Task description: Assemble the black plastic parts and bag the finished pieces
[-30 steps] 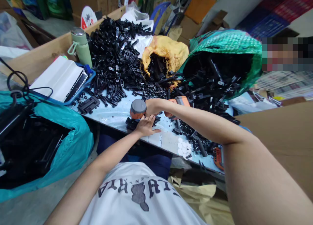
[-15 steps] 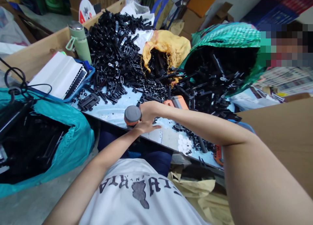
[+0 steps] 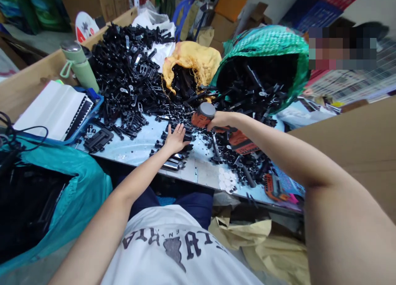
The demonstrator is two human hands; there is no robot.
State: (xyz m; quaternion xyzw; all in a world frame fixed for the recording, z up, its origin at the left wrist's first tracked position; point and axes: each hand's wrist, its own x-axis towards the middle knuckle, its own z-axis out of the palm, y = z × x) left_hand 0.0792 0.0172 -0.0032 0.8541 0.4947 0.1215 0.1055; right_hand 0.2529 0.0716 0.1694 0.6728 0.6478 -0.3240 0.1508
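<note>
My right hand (image 3: 220,121) grips an orange cordless drill (image 3: 200,119) by its handle. The drill's round grey end faces up toward me, and its battery part shows below my wrist; the tip is hidden. To the left, my left hand (image 3: 175,142) lies with fingers spread over a row of black metal parts (image 3: 173,164) set side by side on the light blue work surface (image 3: 123,152). Loose small black parts (image 3: 215,149) and screws are scattered beneath and right of the drill.
A big heap of black parts (image 3: 123,70) fills the back left, beside a green flask (image 3: 81,68) and a tray with paper (image 3: 52,111). A yellow sack (image 3: 198,56) and green sack (image 3: 262,41) lie behind. A teal bag (image 3: 89,194) is at left. A person (image 3: 340,50) is back right.
My right hand has carried the drill up and right, away from the front edge. My left hand has spread over the black parts, which were hidden before. The view has shifted slightly.
</note>
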